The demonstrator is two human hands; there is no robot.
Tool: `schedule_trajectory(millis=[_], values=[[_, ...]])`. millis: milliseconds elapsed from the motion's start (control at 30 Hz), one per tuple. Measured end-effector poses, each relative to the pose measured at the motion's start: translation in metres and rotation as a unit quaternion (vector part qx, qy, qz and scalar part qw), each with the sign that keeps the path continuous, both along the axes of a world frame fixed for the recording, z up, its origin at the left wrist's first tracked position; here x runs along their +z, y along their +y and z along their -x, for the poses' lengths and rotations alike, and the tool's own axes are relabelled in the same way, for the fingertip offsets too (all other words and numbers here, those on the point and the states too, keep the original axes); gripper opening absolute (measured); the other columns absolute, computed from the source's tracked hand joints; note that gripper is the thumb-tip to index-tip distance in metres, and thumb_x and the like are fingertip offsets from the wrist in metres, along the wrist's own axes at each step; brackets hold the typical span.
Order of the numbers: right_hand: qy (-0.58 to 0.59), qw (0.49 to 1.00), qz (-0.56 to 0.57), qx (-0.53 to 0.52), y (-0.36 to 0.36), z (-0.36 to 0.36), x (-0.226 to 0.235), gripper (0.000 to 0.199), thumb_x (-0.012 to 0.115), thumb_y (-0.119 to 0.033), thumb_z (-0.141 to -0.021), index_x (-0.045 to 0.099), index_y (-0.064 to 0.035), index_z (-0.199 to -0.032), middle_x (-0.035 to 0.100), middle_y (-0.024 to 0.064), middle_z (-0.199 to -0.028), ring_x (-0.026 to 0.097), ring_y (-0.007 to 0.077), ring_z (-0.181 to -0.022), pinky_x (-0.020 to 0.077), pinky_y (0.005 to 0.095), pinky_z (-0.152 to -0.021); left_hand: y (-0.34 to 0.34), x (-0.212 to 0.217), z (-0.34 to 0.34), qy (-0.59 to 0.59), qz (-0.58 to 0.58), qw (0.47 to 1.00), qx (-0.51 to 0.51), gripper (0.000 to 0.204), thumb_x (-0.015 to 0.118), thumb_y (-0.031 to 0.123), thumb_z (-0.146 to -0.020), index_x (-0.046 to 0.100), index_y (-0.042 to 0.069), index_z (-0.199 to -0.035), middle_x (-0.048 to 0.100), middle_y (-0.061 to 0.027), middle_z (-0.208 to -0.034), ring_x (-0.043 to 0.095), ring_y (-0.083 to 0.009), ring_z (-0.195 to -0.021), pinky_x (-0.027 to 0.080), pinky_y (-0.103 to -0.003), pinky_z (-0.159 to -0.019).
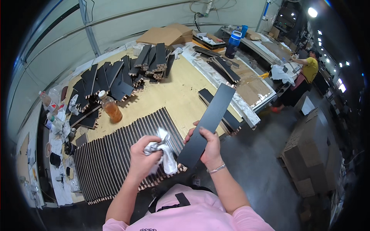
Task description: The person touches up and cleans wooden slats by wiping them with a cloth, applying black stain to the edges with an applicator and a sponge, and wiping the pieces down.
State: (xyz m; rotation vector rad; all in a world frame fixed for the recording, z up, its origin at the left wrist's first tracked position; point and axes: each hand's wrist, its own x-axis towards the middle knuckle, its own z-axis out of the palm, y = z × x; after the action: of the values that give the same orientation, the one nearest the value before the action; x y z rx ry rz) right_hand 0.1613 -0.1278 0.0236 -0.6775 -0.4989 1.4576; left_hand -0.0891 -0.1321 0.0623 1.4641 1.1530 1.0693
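Note:
My right hand (211, 148) grips a long flat black board (214, 115) near its lower half, thumb across the top face and fingers underneath. The board is tilted, its far end pointing up and to the right. Just left of it, my left hand (145, 154) is closed around a crumpled white cloth (165, 154), which hangs apart from the board. Below both hands lies a tight row of black strips standing on edge (115, 158), with pale pegs showing at their ends. Two more black boards (227, 115) rest on the table beyond the held one.
Stacked black boards (115, 77) cover the table's back left. An orange-brown bottle (111, 107) stands before them. Toward the right are a blue-topped jug (233, 44) and dark strips (219, 63). Large cardboard boxes (312, 150) sit on the floor. A person in yellow (310, 69) works farther off.

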Motion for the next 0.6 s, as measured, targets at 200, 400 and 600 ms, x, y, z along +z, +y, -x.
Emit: schedule_trajectory(millis=[200, 400, 600], values=[[0.049, 0.997, 0.053, -0.010, 0.029, -0.087, -0.014, 0.025, 0.063, -0.016, -0.107, 0.066, 0.0024, -0.123, 0.076, 0.0185, -0.093, 0.076, 0.0269, -0.083, 0.0631, 0.0412, -0.078, -0.022, -0.021, -0.144, 0.177, -0.348, 0.912, -0.123, 0.038, 0.083, -0.002, -0.069, 0.079, 0.009, -0.105, 0.076, -0.0062, -0.109, 0.068, -0.0320, -0.099, 0.055, -0.043, -0.088], [0.048, 0.996, 0.075, -0.018, 0.046, -0.137, -0.034, 0.024, 0.064, -0.015, -0.108, 0.063, 0.0042, -0.122, 0.074, 0.0190, -0.090, 0.074, 0.0283, -0.074, 0.0623, 0.0435, -0.071, -0.011, -0.076, -0.139, 0.294, -0.282, 0.910, -0.075, 0.039, 0.082, -0.005, -0.067, 0.080, 0.009, -0.103, 0.076, -0.0073, -0.109, 0.068, -0.0339, -0.099, 0.055, -0.044, -0.087], [0.063, 0.991, 0.110, -0.043, 0.073, -0.157, -0.042, 0.027, 0.064, -0.017, -0.110, 0.059, 0.0046, -0.124, 0.071, 0.0167, -0.083, 0.073, 0.0292, -0.075, 0.0615, 0.0464, -0.071, -0.012, -0.048, -0.248, 0.257, -0.312, 0.915, -0.022, 0.057, 0.080, -0.008, -0.065, 0.079, 0.006, -0.121, 0.073, -0.0141, -0.127, 0.071, -0.0363, -0.108, 0.059, -0.042, -0.091]])
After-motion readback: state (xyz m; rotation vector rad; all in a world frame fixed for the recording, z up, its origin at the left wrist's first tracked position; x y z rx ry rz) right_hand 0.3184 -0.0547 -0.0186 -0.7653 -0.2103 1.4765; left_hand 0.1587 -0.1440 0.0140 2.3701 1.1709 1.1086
